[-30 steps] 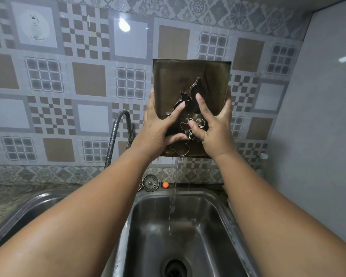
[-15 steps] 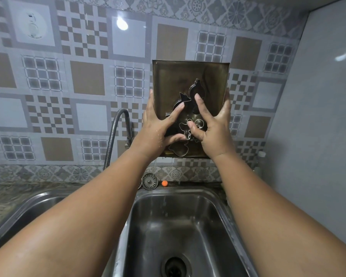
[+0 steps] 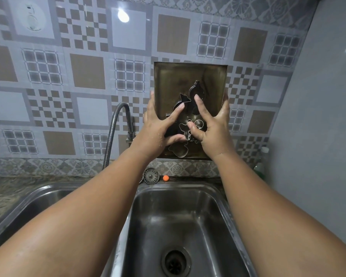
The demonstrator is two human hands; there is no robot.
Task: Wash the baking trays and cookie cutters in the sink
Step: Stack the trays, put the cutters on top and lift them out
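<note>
A dark, brownish baking tray (image 3: 168, 80) is held upright in front of the tiled wall, above the right sink basin (image 3: 180, 186). Several metal cookie cutters (image 3: 197, 90) lie against the tray's inner face. My left hand (image 3: 158, 128) grips the tray's left edge, with one digit stretched across the cutters. On the right edge, my right hand (image 3: 214, 128) grips the tray; one finger reaches up over a cutter and another curls onto a lower one. Both hands and forearms are wet.
A flexible metal faucet hose (image 3: 116, 120) arches just left of my left hand. A sink strainer (image 3: 151, 175) and a small orange ball (image 3: 165, 178) sit on the ledge behind the basin. The drain (image 3: 175, 262) is open. A second basin (image 3: 38, 196) lies left; a green bottle (image 3: 261, 164) stands right.
The thin trickle of water falling from the tray's lower edge has stopped. The tray and both hands have barely moved, and the grip is the same.
</note>
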